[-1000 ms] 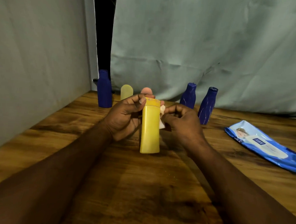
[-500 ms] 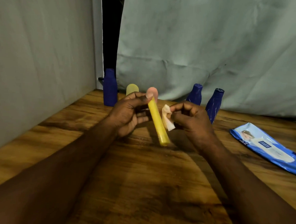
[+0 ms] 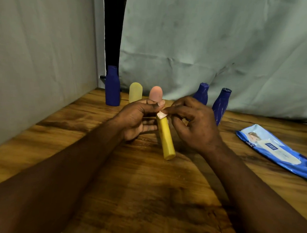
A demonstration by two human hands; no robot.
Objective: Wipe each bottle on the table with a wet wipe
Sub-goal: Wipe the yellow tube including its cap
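- Yellow bottle (image 3: 165,137) sits between your two hands, tilted, with its top end away from you and its bottom end towards you and low over the table (image 3: 146,194). Whether that end touches the wood cannot be told.
- Your left hand (image 3: 137,119) holds the bottle near its top: thumb and forefinger curl over the upper end, and the other fingers lie along its left side.
- Your right hand (image 3: 192,124) has its fingers curled and pinches a small white wipe (image 3: 161,115) at the fingertips.
- You press the wipe against the bottle's top end, right where your two thumbs nearly meet.
- Beyond your left hand, a pink bottle (image 3: 155,93) stands upright, its base hidden by your fingers.
- Just left of that one stands a pale bottle (image 3: 135,92), and further left a tall blue bottle (image 3: 113,87), near the corner.
- Beyond your right hand stands a second blue bottle (image 3: 201,93), partly hidden by your knuckles.
- A third blue bottle (image 3: 221,103) stands just right of it, close to the back of your right hand.
- Well off to the right of your right hand, a blue pack (image 3: 273,150) of wipes lies flat on the table.
- A grey-green cloth (image 3: 204,39) hangs behind the row of bottles.
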